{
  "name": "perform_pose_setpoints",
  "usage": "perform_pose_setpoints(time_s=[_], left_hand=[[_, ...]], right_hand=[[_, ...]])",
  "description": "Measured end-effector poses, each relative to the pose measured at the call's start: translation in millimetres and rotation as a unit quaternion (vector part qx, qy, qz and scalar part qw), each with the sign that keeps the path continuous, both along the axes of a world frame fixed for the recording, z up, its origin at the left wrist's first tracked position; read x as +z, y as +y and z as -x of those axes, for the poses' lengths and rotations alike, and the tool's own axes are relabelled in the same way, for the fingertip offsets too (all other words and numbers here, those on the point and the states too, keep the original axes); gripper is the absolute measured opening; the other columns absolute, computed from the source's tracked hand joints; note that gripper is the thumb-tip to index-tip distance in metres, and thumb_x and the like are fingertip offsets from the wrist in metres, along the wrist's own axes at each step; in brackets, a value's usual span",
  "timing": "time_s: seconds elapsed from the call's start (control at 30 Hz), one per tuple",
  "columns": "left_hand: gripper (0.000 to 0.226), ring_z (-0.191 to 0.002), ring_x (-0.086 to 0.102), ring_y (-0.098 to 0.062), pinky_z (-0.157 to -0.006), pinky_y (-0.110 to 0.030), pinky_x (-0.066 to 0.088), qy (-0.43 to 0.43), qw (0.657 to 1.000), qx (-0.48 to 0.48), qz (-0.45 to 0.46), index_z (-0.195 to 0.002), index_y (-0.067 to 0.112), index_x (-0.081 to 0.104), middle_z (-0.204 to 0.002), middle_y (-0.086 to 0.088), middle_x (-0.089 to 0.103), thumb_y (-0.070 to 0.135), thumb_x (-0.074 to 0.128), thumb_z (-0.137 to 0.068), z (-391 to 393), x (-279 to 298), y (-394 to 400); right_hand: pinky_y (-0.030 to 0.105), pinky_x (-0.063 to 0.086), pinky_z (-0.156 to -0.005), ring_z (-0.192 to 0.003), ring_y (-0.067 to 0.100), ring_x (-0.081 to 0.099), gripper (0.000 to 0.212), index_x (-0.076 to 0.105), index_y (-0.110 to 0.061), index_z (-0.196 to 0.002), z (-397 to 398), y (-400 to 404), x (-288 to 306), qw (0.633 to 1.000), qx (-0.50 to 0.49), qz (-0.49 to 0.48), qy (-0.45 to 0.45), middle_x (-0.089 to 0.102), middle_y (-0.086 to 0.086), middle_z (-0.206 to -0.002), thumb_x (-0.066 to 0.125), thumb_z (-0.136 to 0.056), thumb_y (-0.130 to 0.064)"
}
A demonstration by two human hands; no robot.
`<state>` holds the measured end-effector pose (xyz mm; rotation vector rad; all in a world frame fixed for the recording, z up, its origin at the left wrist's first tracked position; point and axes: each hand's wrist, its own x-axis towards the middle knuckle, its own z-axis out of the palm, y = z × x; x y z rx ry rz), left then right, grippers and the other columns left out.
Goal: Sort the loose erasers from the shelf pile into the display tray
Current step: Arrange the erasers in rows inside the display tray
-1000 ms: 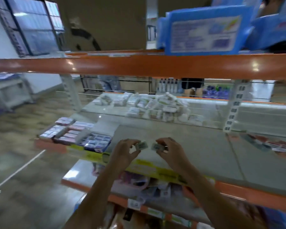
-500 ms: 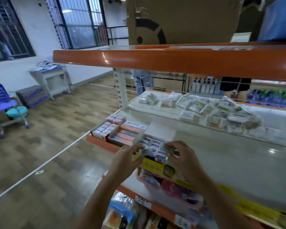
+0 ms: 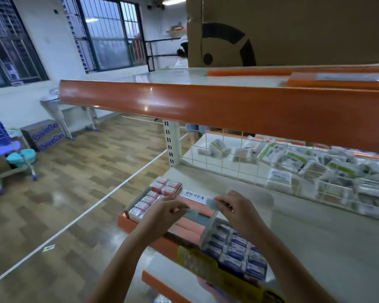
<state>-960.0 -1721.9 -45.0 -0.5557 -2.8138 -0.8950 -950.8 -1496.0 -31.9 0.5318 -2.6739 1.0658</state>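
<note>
Wood-plank floor [image 3: 59, 178] fills the left side, w/ barred windows [image 3: 109, 33] on the far wall and a blue chair [image 3: 0, 145] by a small table [image 3: 66, 110]. Orange-edged shelf [image 3: 206, 108] runs across the top w/ a big cardboard box [image 3: 293, 29] on it. Below, the grey shelf board [image 3: 326, 243] has a wire divider [image 3: 239, 162]; behind that sits the eraser pile [image 3: 315, 169], wrapped packs heaped loosely, well apart from the hands. Display tray [image 3: 193, 217] sits at the shelf's front-left corner, w/ a white label bearing Korean text on its back edge. Pink-wrapped erasers [image 3: 153, 197] fill the tray's left rows, some stacked at the back; blue-wrapped erasers [image 3: 234, 248] fill the section to the right, nearer the camera. Both hands are over the tray. Left hand [image 3: 162, 213] pinches a pale eraser [image 3: 190, 212] betw. thumb and fingers, just above the pink middle rows. Right hand [image 3: 239, 208] pinches a second pale eraser [image 3: 210, 202] at its fingertips, close to the label. The two erasers are near each other, not touching.
</note>
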Motion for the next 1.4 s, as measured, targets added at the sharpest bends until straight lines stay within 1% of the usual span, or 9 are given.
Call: perform_pose_setpoints(time_s=[0.1, 0.2, 0.33, 0.6, 0.7, 0.87, 1.07, 1.27, 1.4], left_hand=[[0.017, -0.072, 0.055, 0.004, -0.068, -0.015, 0.043, -0.015, 1.000, -0.016, 0.019, -0.102, 0.020, 0.072, -0.086, 0.012, 0.061, 0.022, 0.064, -0.088, 23, -1, -8], [0.015, -0.067, 0.054, 0.010, -0.064, -0.006, 0.040, -0.044, 0.998, -0.030, 0.029, -0.099, 0.022, 0.071, -0.086, 0.013, 0.065, 0.017, 0.064, -0.087, 40, -2, -14], [0.013, -0.073, 0.052, 0.005, -0.063, -0.008, 0.037, -0.045, 0.995, -0.062, 0.070, -0.099, 0.023, 0.069, -0.092, 0.008, 0.069, 0.021, 0.063, -0.088, 58, -2, -21], [0.025, -0.112, 0.043, -0.010, -0.085, -0.019, 0.031, 0.033, 0.975, -0.131, 0.177, -0.110, 0.027, 0.065, -0.115, 0.009, 0.057, 0.038, 0.050, -0.093, 78, -13, -35], [0.025, -0.114, 0.043, -0.011, -0.083, -0.018, 0.028, 0.043, 0.972, -0.152, 0.171, -0.113, 0.028, 0.063, -0.116, 0.009, 0.057, 0.038, 0.050, -0.094, 83, -15, -37], [0.031, -0.118, 0.038, -0.010, -0.094, -0.022, 0.033, 0.043, 0.959, -0.216, 0.181, -0.121, 0.033, 0.055, -0.127, 0.011, 0.050, 0.043, 0.048, -0.093, 83, -17, -37], [0.034, -0.123, 0.035, -0.010, -0.100, -0.026, 0.030, 0.045, 0.945, -0.251, 0.204, -0.124, 0.036, 0.050, -0.131, 0.012, 0.046, 0.047, 0.048, -0.092, 87, -17, -40], [0.034, -0.123, 0.035, -0.010, -0.101, -0.025, 0.030, 0.055, 0.944, -0.253, 0.204, -0.124, 0.035, 0.049, -0.131, 0.011, 0.045, 0.046, 0.047, -0.092, 92, -18, -50], [0.034, -0.118, 0.037, -0.008, -0.095, -0.022, 0.031, 0.053, 0.945, -0.257, 0.196, -0.123, 0.036, 0.050, -0.127, 0.012, 0.048, 0.048, 0.048, -0.091, 94, -20, -50]], right_hand=[[0.005, 0.035, -0.067, -0.069, -0.005, 0.046, 0.022, 0.069, -0.010, -0.108, 14, -11, 1, 1.000, 0.008, -0.007, -0.024, 0.049, -0.020, -0.075, 0.054, -0.094, -0.019], [0.004, 0.039, -0.068, -0.078, 0.000, 0.056, 0.021, 0.069, -0.014, -0.108, 24, -21, 2, 0.998, 0.014, -0.005, -0.054, 0.069, -0.006, -0.095, 0.057, -0.092, -0.020], [0.008, 0.041, -0.066, -0.080, 0.003, 0.058, 0.018, 0.068, -0.017, -0.105, 33, -33, 1, 0.995, 0.001, -0.022, -0.097, 0.068, -0.003, -0.095, 0.059, -0.091, -0.022], [0.017, 0.048, -0.075, -0.087, 0.005, 0.060, 0.016, 0.066, -0.021, -0.104, 40, -60, 0, 0.985, -0.067, -0.065, -0.146, 0.067, -0.005, -0.100, 0.058, -0.091, -0.027], [0.020, 0.050, -0.077, -0.085, 0.005, 0.059, 0.016, 0.067, -0.023, -0.104, 38, -66, 1, 0.982, -0.103, -0.051, -0.150, 0.067, -0.006, -0.099, 0.058, -0.091, -0.027], [0.019, 0.052, -0.070, -0.075, 0.004, 0.061, 0.011, 0.065, -0.028, -0.100, 34, -72, 2, 0.974, -0.157, -0.022, -0.161, 0.065, -0.006, -0.093, 0.059, -0.091, -0.026], [0.013, 0.050, -0.067, -0.078, 0.004, 0.061, 0.010, 0.065, -0.027, -0.098, 26, -79, 2, 0.965, -0.192, -0.010, -0.179, 0.064, -0.008, -0.091, 0.059, -0.090, -0.024], [0.010, 0.044, -0.068, -0.075, -0.002, 0.056, 0.014, 0.067, -0.020, -0.101, 26, -91, 8, 0.963, -0.181, -0.048, -0.195, 0.062, -0.009, -0.090, 0.061, -0.089, -0.018], [0.016, 0.044, -0.073, -0.086, 0.008, 0.056, 0.017, 0.068, -0.017, -0.104, 30, -102, 7, 0.957, -0.166, -0.126, -0.201, 0.063, -0.001, -0.103, 0.060, -0.090, -0.020]])
